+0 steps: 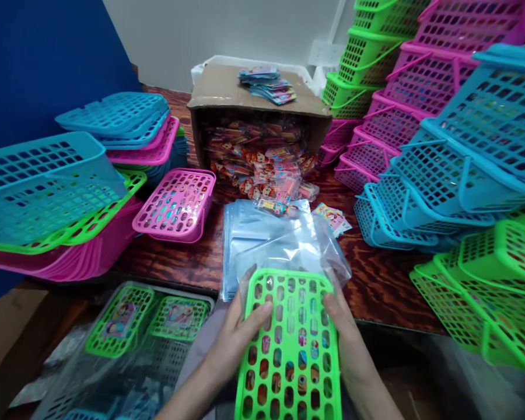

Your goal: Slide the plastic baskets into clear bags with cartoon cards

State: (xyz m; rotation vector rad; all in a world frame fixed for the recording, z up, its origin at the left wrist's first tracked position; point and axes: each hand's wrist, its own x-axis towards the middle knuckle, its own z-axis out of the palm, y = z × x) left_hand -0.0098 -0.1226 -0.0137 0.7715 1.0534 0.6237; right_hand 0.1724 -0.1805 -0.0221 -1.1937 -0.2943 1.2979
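A lidded green plastic basket (292, 345) lies between my two hands near the table's front edge, with small colourful items showing through the lid's slots. My left hand (244, 326) grips its left side, thumb over the lid. On the opposite side my right hand (338, 315) holds the edge, also thumb on top. A clear plastic bag (295, 248) spreads around the basket's far end; how far it reaches over the basket I cannot tell. Beneath the bag lies a stack of flat clear bags (236, 233), with a wrapped toy packet (273, 206) on it.
A cardboard box (219, 87) full of packets stands behind, cards (269, 84) on its top. Pink, blue and green baskets (446, 169) are piled at right. Stacked lids (118, 116) and a pink lidded basket (177, 204) are at left. A crate (201, 294) with bagged baskets sits below.
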